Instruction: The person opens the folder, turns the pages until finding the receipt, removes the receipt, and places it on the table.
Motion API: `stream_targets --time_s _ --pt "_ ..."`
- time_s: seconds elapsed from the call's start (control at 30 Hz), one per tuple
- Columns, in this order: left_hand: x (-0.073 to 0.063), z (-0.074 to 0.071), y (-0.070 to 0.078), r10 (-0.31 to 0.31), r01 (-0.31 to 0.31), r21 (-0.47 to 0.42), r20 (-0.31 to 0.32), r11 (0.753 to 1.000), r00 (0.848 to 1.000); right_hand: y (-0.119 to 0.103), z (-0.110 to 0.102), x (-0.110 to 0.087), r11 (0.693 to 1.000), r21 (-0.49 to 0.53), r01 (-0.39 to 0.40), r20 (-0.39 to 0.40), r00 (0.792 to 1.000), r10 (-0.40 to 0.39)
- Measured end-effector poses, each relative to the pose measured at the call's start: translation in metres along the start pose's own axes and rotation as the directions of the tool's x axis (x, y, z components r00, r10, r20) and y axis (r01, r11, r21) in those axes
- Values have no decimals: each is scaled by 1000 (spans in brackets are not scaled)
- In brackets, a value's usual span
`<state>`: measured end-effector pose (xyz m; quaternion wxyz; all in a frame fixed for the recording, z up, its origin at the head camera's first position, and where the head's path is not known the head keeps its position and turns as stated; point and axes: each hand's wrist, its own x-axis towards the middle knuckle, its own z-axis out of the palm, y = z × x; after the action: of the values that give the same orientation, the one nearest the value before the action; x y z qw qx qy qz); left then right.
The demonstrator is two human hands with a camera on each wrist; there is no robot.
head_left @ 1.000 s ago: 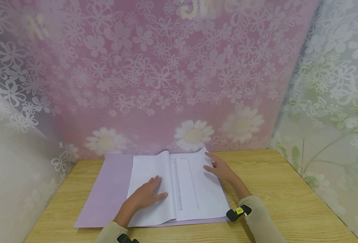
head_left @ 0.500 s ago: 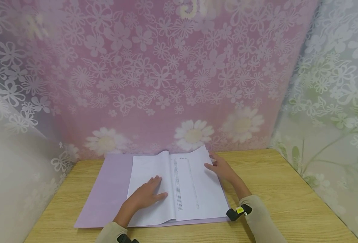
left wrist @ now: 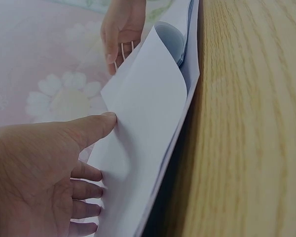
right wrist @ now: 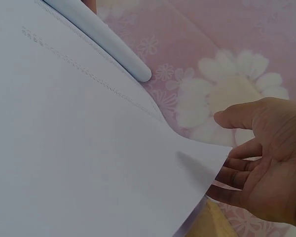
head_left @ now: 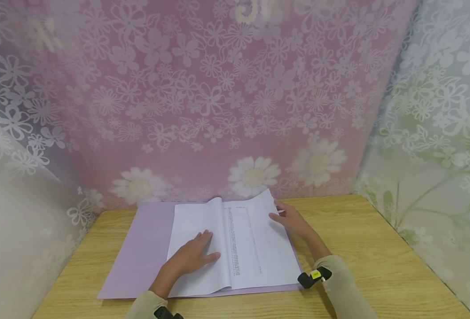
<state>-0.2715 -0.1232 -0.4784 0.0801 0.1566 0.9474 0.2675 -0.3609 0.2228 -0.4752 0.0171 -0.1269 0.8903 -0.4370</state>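
A purple folder (head_left: 139,248) lies spread on the table with white sheets in it. My left hand (head_left: 189,259) rests on the turned-over left sheet (head_left: 191,217), fingers straight and thumb spread. At the upper right edge of the printed page (head_left: 275,257) is my right hand (head_left: 292,220). In the right wrist view its fingers (right wrist: 232,177) reach behind the page's raised corner, while the thumb stands apart from the paper. The left sheet curls over at the fold (head_left: 221,221). Columns of small print run down the right page.
The wooden table (head_left: 378,257) extends around the folder. Close behind it hangs a pink floral backdrop (head_left: 203,164), with a pale flowered panel (head_left: 438,177) on the right. Each wrist wears a black camera (head_left: 315,277).
The page's upper right corner has risen slightly. My right fingers have slipped from in front of the page edge to behind it. My left hand has stayed in place.
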Motion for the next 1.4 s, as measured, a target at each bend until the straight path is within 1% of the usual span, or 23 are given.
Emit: stream_targets --time_s 0.13,0.33,0.47,0.6,0.7,0.77,0.93,1.03,1.2,1.3,1.4 --pt "0 1 0 -8 9 -3 4 1000 1000 0 -2 0 1000 19 -18 2 1000 18" --pt "1 -1 0 -6 6 4 3 1000 1000 2 -1 3 998 56 -29 -6 1000 30" --pt "0 -1 0 -5 5 -1 11 1000 1000 7 1 11 1000 29 -11 -20 1000 12" --pt "1 0 1 -9 9 -8 16 1000 1000 7 0 25 1000 -14 7 -15 1000 -7" --pt "1 0 1 -14 14 -1 12 1000 1000 3 -4 37 999 -31 35 -6 999 -35" --pt "1 0 0 -17 17 6 10 1000 1000 0 -8 45 995 -61 79 -1 997 -80" --pt "0 -1 -1 -9 9 8 8 1000 1000 -6 -16 60 981 -130 146 12 989 -146" --pt "0 -1 -2 -3 3 6 8 1000 1000 -11 -20 63 978 -160 133 33 991 -129" --pt "0 -1 -1 -6 6 7 8 1000 1000 -16 -24 67 973 -222 69 47 997 -60" --pt "0 -1 -1 -5 5 2 7 1000 1000 -15 -24 70 970 -238 54 48 998 -44" --pt "0 -2 -1 -3 3 1 8 1000 1000 -14 -24 70 971 -232 52 47 998 -43"
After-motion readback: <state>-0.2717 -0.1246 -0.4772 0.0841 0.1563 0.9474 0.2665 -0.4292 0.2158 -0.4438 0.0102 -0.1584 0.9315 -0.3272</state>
